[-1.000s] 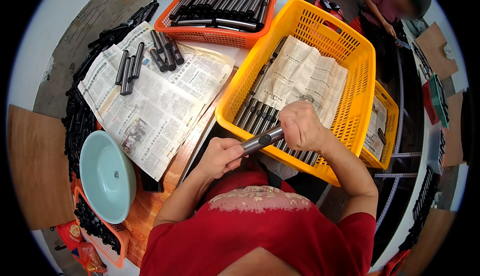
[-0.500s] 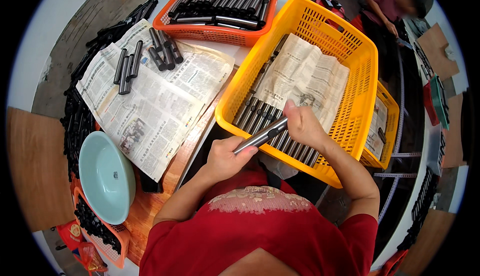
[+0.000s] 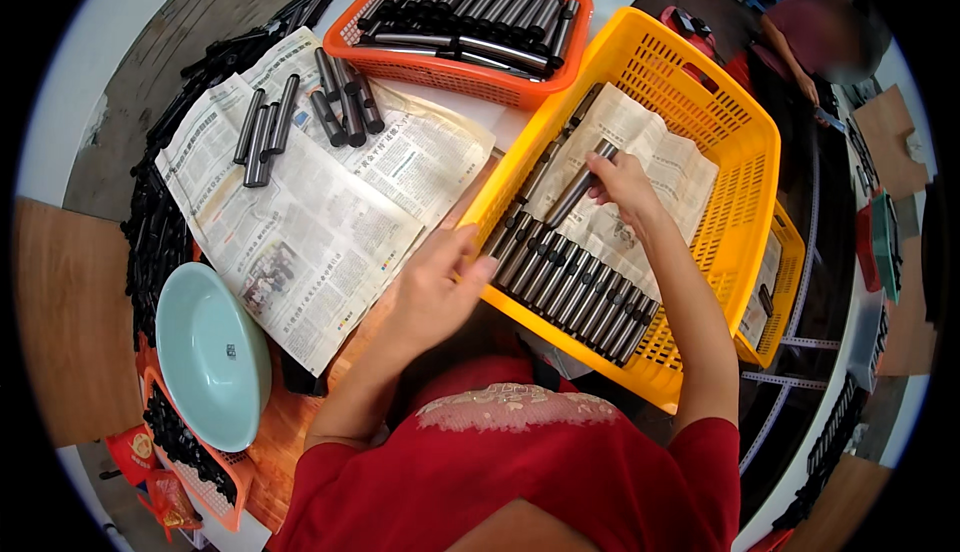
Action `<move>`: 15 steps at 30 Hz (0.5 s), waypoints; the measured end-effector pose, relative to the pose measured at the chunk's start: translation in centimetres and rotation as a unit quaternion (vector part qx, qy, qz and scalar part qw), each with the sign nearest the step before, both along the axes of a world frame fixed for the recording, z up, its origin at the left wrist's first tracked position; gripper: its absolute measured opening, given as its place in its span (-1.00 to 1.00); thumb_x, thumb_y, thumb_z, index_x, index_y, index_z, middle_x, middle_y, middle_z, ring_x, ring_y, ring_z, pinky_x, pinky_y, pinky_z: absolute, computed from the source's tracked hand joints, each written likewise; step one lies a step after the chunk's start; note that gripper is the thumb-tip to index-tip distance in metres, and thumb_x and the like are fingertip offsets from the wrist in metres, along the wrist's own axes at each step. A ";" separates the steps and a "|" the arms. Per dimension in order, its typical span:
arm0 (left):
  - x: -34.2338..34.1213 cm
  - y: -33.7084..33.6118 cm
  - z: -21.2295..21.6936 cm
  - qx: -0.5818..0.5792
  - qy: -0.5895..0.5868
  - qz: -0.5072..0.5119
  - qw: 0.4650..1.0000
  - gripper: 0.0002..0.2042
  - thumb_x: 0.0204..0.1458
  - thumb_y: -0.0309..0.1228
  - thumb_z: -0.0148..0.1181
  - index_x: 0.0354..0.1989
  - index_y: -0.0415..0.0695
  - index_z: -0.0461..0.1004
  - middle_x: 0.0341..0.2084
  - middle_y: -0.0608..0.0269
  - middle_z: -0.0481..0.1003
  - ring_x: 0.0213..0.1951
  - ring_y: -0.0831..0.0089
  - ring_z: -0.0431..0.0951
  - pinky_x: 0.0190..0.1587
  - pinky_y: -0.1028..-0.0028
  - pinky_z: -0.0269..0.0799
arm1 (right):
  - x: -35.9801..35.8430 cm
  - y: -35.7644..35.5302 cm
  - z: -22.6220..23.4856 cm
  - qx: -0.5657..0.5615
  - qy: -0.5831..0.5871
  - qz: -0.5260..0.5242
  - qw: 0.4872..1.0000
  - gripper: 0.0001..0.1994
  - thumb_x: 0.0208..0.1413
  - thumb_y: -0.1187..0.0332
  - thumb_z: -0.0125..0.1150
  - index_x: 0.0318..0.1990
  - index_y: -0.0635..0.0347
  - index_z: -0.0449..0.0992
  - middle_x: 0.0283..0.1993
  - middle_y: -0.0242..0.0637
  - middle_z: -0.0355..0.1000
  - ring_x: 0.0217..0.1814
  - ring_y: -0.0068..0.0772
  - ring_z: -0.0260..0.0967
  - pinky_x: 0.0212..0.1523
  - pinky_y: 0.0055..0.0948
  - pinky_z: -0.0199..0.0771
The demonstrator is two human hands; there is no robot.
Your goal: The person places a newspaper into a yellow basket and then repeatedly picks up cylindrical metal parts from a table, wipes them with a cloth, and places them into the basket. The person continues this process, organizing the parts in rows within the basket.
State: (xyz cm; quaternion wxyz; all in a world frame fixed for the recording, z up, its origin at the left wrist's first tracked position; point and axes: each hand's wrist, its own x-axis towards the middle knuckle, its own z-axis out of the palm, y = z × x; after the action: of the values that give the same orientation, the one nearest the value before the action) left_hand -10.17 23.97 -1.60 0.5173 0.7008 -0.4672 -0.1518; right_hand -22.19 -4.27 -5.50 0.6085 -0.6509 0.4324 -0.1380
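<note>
My right hand (image 3: 625, 184) is closed around the upper end of a dark metal rod (image 3: 572, 198), which slants over the yellow basket (image 3: 764, 167). The rod's lower end reaches a row of similar metal rods (image 3: 572, 280) lying side by side in the near part of the basket. Beneath the hand, a newspaper sheet (image 3: 655, 137) covers part of the basket's inside. My left hand (image 3: 437, 287) is beside the basket's left rim, thumb apart from the fingers, holding nothing. Two small groups of rods, one at left (image 3: 264, 137) and one at right (image 3: 345, 102), rest on newspaper (image 3: 310, 232) on the table.
Beyond the newspaper stands an orange basket (image 3: 450, 74) full of rods. A pale green basin (image 3: 212, 352) is at left, near a smaller orange basket (image 3: 236, 512) with black parts. Black rods (image 3: 160, 222) are heaped along the left. Another person (image 3: 810, 42) sits far right.
My right hand has carried the rod away from me, deeper over the basket. The left hand has let go of it and moved left. The view has shifted slightly.
</note>
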 end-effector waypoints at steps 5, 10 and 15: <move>8.1 0.6 -1.4 0.072 -0.028 0.177 0.981 -0.67 -0.03 -0.47 0.20 -0.08 -0.34 0.44 -0.36 0.15 0.45 -0.44 0.49 0.46 -0.37 0.55 0.38 | 2.2 -5.7 -11.9 0.052 0.053 -0.042 0.996 -0.71 0.02 0.22 0.16 -0.47 0.34 0.42 -0.68 -0.27 0.30 -0.80 -0.44 0.20 -0.84 -0.47 0.14; 19.8 1.6 -4.2 0.075 -0.210 0.391 0.893 -0.67 -0.05 -0.38 0.10 -0.12 -0.31 0.44 -0.20 -0.06 0.40 -0.13 0.07 0.40 -0.04 0.27 0.30 | 5.1 -5.6 -17.3 0.009 0.127 -0.081 0.989 -0.66 0.06 0.21 0.15 -0.55 0.36 0.39 -0.73 -0.23 0.26 -0.86 -0.38 0.16 -0.88 -0.41 0.11; 26.4 3.1 -5.7 0.208 -0.239 0.543 0.778 -0.69 -0.10 -0.39 0.11 -0.17 -0.28 0.46 -0.10 -0.10 0.35 0.01 -0.07 0.25 0.04 0.03 0.17 | 5.8 -4.7 -19.5 -0.144 0.151 -0.006 0.978 -0.55 0.10 0.16 0.12 -0.64 0.42 0.38 -0.77 -0.17 0.28 -0.83 -0.32 0.25 -0.87 -0.35 0.15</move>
State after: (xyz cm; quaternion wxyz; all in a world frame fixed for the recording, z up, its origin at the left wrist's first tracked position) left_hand 16.23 27.05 -7.34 0.2275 0.9425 -0.0745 0.2332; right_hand -16.42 -9.02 -25.04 0.4355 -0.7425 0.4985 -0.1023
